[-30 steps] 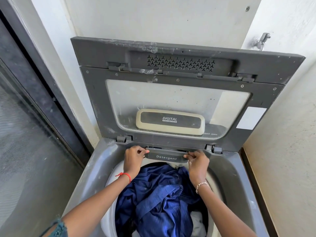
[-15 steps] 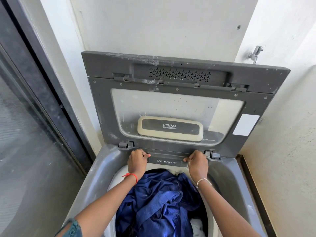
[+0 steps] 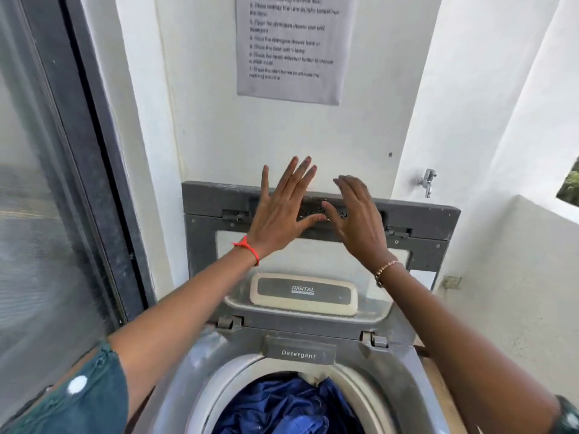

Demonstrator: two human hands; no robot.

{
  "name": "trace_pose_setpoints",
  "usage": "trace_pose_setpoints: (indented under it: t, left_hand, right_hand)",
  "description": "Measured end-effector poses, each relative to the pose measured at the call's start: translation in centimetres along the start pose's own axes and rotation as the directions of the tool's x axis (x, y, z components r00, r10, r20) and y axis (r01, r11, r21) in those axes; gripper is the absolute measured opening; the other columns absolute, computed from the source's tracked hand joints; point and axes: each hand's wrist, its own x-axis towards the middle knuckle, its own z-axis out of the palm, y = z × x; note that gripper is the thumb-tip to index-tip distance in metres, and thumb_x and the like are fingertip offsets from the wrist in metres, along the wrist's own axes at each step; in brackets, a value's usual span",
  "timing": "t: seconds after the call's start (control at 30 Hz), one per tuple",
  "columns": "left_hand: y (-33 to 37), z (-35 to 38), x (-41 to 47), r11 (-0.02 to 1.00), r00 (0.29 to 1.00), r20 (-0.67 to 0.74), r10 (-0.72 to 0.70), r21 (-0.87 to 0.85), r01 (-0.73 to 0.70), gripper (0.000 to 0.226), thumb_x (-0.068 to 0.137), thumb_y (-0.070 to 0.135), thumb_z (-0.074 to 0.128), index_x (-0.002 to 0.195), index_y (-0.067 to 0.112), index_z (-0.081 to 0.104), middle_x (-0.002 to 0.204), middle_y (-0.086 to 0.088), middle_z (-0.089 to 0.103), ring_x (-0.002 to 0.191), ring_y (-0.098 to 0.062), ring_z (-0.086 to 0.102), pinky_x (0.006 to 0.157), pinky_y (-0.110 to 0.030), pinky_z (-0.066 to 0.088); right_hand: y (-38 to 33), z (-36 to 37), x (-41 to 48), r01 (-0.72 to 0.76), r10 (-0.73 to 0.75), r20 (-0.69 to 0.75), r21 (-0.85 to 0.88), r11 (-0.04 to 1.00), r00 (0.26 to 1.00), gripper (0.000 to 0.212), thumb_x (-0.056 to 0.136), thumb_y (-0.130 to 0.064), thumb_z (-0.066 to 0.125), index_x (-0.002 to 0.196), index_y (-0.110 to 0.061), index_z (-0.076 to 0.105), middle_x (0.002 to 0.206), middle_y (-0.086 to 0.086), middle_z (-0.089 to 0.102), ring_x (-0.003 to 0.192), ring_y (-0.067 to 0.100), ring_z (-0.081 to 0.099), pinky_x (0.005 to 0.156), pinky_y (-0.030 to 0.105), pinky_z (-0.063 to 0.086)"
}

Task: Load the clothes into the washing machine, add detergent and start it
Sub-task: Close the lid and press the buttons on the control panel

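Observation:
A grey top-loading washing machine [image 3: 404, 389] stands below me with its lid [image 3: 419, 223] raised against the wall. Blue clothes [image 3: 282, 408] fill the drum. The grey drawer marked Detergent [image 3: 299, 350] sits pushed in at the back rim of the drum. My left hand [image 3: 282, 208], with a red thread at the wrist, is up near the lid's top edge with fingers spread, holding nothing. My right hand [image 3: 357, 214], with a bead bracelet, hovers beside it over the lid's vent, fingers apart and empty.
A printed instruction sheet [image 3: 294, 48] hangs on the white wall above the machine. A metal tap [image 3: 426, 181] sticks out of the wall at the right. A dark-framed glass door [image 3: 47, 198] runs along the left; a low white wall [image 3: 517, 277] stands at the right.
Both hands have left the detergent drawer and risen to the top of the raised lid with fingers spread. The camera has tilted up, so the wall sheet shows.

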Motion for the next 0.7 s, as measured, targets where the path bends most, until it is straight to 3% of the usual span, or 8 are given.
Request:
trace_pose_setpoints:
  t: [0.1,0.17,0.27,0.4,0.47,0.57,0.63,0.7]
  left_hand:
    - [-1.2,-0.1,2.1,0.994,0.992,0.123,-0.04,0.104,0.027,0.094,0.078,0.075,0.017,0.148,0.012,0.01,0.157,-0.002,0.007,0.144,-0.015,0.002,0.108,-0.06,-0.008]
    - [-1.8,0.1,2.4,0.99,0.979,0.199,-0.037,0.139,0.009,0.099,0.074,0.078,0.011,0.148,0.012,0.005,0.157,-0.002,0.0,0.144,-0.013,-0.003,0.107,-0.059,-0.014]
    - [-2.1,0.3,1.7,0.989,0.94,0.335,-0.061,0.149,0.011,0.097,0.077,0.077,0.017,0.148,0.013,-0.001,0.157,-0.002,-0.004,0.143,-0.011,-0.007,0.106,-0.061,-0.015]
    - [-1.5,-1.0,1.4,0.995,0.934,0.345,-0.098,0.034,0.092,0.084,0.085,0.069,0.027,0.144,0.009,0.027,0.152,-0.005,0.027,0.141,-0.011,0.019,0.107,-0.059,-0.016]
    - [-1.5,-2.2,1.4,0.998,0.94,0.336,-0.051,-0.023,0.063,0.073,0.088,0.063,0.033,0.136,0.008,0.042,0.141,-0.008,0.046,0.133,-0.016,0.039,0.112,-0.054,-0.009]
    - [-1.9,-4.2,0.5,0.99,0.939,0.343,0.018,-0.135,0.031,0.059,0.088,0.055,0.044,0.125,0.01,0.054,0.115,-0.011,0.066,0.109,-0.026,0.06,0.116,-0.043,0.007]
    - [-1.8,-5.7,-0.7,0.984,0.932,0.358,0.055,-0.175,0.01,0.055,0.086,0.055,0.048,0.121,0.013,0.057,0.103,-0.009,0.07,0.102,-0.029,0.061,0.113,-0.041,0.018]
    - [-1.2,-7.5,-2.3,0.986,0.908,0.408,0.09,-0.166,-0.023,0.056,0.084,0.059,0.047,0.125,0.02,0.053,0.1,-0.008,0.07,0.107,-0.033,0.056,0.099,-0.04,0.037]
  right_hand:
    - [1.2,-0.3,1.2,-0.022,0.047,0.241,-0.109,0.994,0.969,0.058,0.095,-0.036,0.047,0.138,0.001,0.034,0.146,0.018,0.036,0.139,0.029,0.028,0.115,0.035,0.019]
    - [2.0,-0.2,1.0,-0.003,0.077,0.362,-0.201,0.979,0.929,0.062,0.095,-0.042,0.041,0.14,-0.001,0.029,0.148,0.017,0.033,0.139,0.027,0.027,0.115,0.035,0.016]
    - [2.3,-0.1,0.7,-0.004,0.081,0.36,-0.209,0.978,0.93,0.06,0.094,-0.043,0.042,0.136,-0.001,0.037,0.141,0.017,0.043,0.132,0.028,0.037,0.112,0.037,0.023]
    - [1.3,-1.3,0.8,-0.029,0.068,0.275,-0.143,0.989,0.959,0.03,0.094,-0.03,0.048,0.102,-0.003,0.057,0.1,0.015,0.064,0.097,0.034,0.057,0.08,0.037,0.038]
    - [0.8,-2.5,0.6,-0.058,0.086,0.253,-0.115,0.992,0.964,0.023,0.09,-0.023,0.054,0.095,-0.002,0.062,0.093,0.015,0.068,0.091,0.036,0.059,0.076,0.037,0.039]
    - [-0.3,-4.5,0.0,-0.114,0.116,0.252,-0.022,0.993,0.961,0.025,0.082,-0.018,0.066,0.103,-0.004,0.069,0.102,0.015,0.071,0.098,0.033,0.062,0.089,0.038,0.044]
    - [-1.1,-6.3,-0.8,-0.141,0.122,0.295,0.043,0.989,0.948,0.026,0.076,-0.017,0.073,0.098,-0.003,0.07,0.1,0.013,0.071,0.096,0.029,0.063,0.085,0.03,0.044]
    - [-2.2,-8.2,-2.3,-0.161,0.11,0.375,0.107,0.981,0.921,0.022,0.071,-0.015,0.077,0.086,-0.001,0.069,0.09,0.012,0.071,0.09,0.026,0.063,0.071,0.022,0.041]
